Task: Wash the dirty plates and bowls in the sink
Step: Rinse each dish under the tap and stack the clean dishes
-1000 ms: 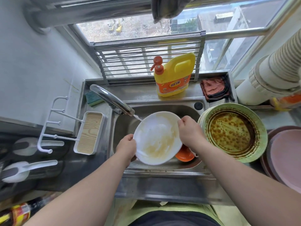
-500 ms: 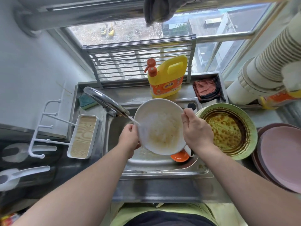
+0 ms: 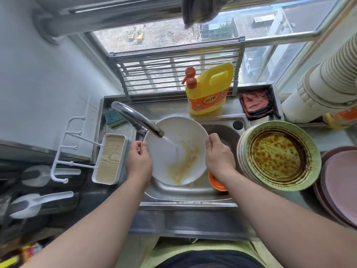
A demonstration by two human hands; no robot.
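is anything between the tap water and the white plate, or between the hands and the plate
Nothing visible. The stream from the faucet lands straight on the white plate over the sink. The left hand and right hand grip its opposite rims directly. The orange bowl lies lower, under the plate's right edge.

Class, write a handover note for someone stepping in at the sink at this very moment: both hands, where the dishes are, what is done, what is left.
Left hand grips the left rim of the round white plate; right hand grips its right rim.
The plate is tilted over the steel sink, with water from the chrome tap hitting its face.
Done: rinsing begun; yellow residue remains.
Left: finish this plate, the small orange bowl in the sink, the stack topped by a greasy green plate, and the pink plates.
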